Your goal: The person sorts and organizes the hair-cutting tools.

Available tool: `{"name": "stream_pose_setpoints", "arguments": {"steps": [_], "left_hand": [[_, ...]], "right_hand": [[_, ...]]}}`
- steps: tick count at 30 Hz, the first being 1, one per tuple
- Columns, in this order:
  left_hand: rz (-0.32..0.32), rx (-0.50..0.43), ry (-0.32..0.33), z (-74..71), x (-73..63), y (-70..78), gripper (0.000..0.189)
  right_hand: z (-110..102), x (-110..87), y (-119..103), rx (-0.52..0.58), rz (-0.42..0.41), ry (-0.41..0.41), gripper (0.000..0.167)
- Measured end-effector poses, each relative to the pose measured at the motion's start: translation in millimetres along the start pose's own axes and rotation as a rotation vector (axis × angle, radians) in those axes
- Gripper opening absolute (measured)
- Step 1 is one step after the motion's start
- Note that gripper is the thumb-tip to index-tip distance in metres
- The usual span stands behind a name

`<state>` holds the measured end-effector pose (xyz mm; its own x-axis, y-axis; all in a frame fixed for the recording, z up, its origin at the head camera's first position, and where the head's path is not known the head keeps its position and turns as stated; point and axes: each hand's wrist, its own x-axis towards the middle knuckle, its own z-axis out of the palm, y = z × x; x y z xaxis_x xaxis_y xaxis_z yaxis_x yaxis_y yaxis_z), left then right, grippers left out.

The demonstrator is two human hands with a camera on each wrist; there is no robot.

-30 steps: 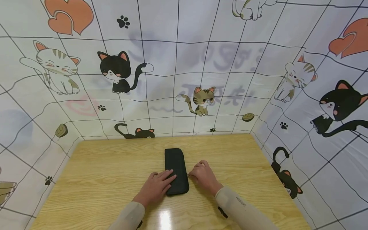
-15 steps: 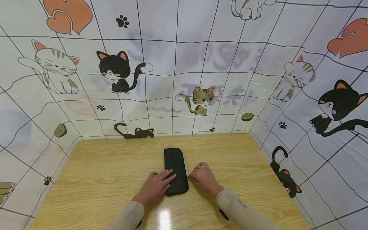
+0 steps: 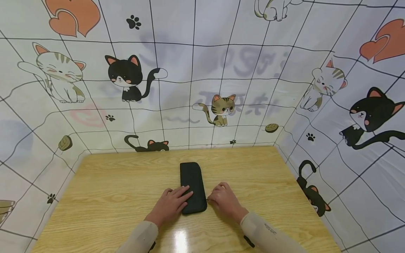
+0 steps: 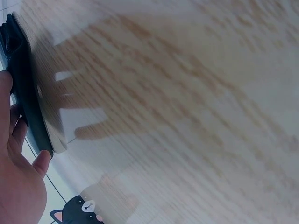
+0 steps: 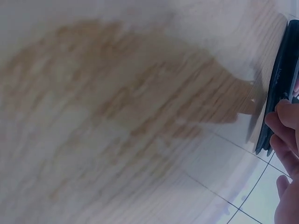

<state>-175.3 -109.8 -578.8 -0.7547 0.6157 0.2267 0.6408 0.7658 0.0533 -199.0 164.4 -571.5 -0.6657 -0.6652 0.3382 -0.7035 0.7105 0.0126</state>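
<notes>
A flat black zippered case (image 3: pixel 193 186) lies lengthwise on the wooden table, its right side and corners rounded. My left hand (image 3: pixel 171 205) rests on its lower left part with fingers stretched out, pressing it to the tabletop. At the case's right edge my right hand (image 3: pixel 226 200) pinches a small dark zipper pull (image 3: pixel 207 200) between thumb and finger. In the right wrist view the fingers (image 5: pixel 285 123) cover most of the pull beside the case's dark edge (image 5: pixel 278 84). The left wrist view shows the case (image 4: pixel 28 88) from the side, under my fingers.
The light wooden table (image 3: pixel 126 179) reaches a white cloth wall (image 3: pixel 177 98) printed with cats and grid lines at the back and both sides. Glare lies on the table near its front edge.
My right hand has slid a little toward me along the case's right edge with the zipper pull. The left hand and the case have stayed about where they were.
</notes>
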Motion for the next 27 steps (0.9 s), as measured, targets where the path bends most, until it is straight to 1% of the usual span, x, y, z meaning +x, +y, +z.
{"name": "stream_pose_setpoints", "arguments": {"steps": [3, 9, 12, 17, 20, 24, 27], "left_hand": [[0.005, -0.004, 0.017, 0.9, -0.2, -0.5, 0.045], [0.024, 0.015, 0.057, 2.0, -0.5, -0.9, 0.045], [0.022, 0.01, 0.051, 1.6, -0.3, -0.9, 0.045], [0.003, -0.001, 0.013, 0.0, 0.6, -0.2, 0.045], [-0.003, -0.004, 0.004, 1.4, 0.5, -0.5, 0.045], [0.0, 0.005, 0.012, 5.3, -0.3, -1.6, 0.045], [-0.002, 0.004, 0.019, 6.8, -0.7, -1.9, 0.046]], "right_hand": [[-1, -2.2, -2, 0.005, -0.016, 0.008, 0.006], [-3, -6.0, -6, 0.035, -0.019, -0.001, 0.007], [-5, -7.4, -8, 0.033, -0.034, 0.021, 0.005], [-6, -9.9, -10, 0.024, -0.074, 0.056, 0.006], [-6, -11.4, -12, 0.042, -0.085, 0.052, 0.007], [-9, -12.4, -16, 0.064, -0.087, 0.037, 0.005], [-8, -13.4, -19, 0.054, -0.088, 0.036, 0.004]]}}
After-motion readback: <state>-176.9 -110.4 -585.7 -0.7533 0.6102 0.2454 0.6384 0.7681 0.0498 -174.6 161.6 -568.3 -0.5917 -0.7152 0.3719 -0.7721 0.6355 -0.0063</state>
